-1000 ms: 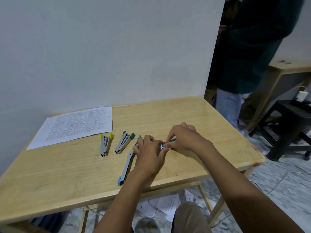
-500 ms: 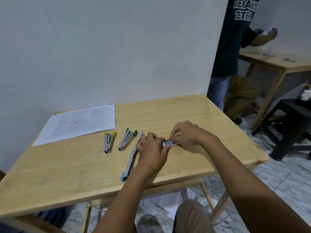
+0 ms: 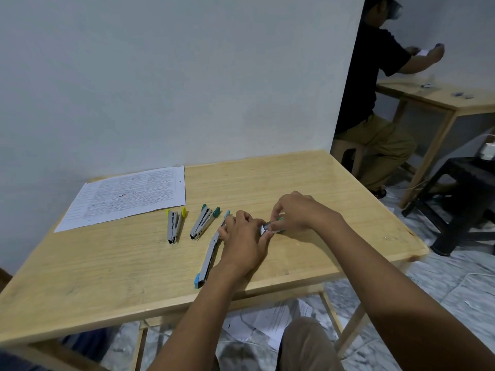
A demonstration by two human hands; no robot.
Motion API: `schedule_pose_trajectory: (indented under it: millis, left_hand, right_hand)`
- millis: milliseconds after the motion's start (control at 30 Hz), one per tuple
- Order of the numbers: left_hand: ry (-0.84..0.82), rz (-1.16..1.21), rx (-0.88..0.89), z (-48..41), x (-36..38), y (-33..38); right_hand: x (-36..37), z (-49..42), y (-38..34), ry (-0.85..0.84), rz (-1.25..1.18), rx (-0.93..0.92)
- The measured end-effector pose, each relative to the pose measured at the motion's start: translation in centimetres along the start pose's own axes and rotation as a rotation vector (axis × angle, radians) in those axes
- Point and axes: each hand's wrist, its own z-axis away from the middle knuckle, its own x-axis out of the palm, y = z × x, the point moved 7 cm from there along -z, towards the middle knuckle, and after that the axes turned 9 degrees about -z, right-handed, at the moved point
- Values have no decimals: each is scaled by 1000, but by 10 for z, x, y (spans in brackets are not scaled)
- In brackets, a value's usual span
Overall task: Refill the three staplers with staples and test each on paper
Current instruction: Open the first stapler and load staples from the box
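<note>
Where the two hands meet over the wooden table (image 3: 334, 183), a small box (image 3: 270, 228) sits pinched between them: the left hand (image 3: 243, 238) grips its near end and the right hand (image 3: 297, 212) curls over its far end. Just beside the left hand lies the blue stapler (image 3: 210, 257), swung open. The green stapler (image 3: 202, 223) and yellow stapler (image 3: 174, 226) lie farther left, near a printed sheet (image 3: 126, 196). A white wall (image 3: 187, 76) backs the table.

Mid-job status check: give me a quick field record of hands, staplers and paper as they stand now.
left hand: pinches small silver item
right hand: pinches same item, other end
blue stapler: opened out long, beside left hand
yellow stapler: lies untouched, leftmost
green stapler: lies untouched, between yellow and blue
paper: flat on table, back left
</note>
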Motion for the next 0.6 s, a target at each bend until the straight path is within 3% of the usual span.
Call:
schedule_pose_trajectory:
  millis: [133,600]
  left_hand:
    - [6,7,0,1,-1,-2]
    - [19,15,-10,1,0,-1]
  right_hand:
    - [2,-2,4,-57,-39,-18]
    - [1,12,-3,-1,-238,-184]
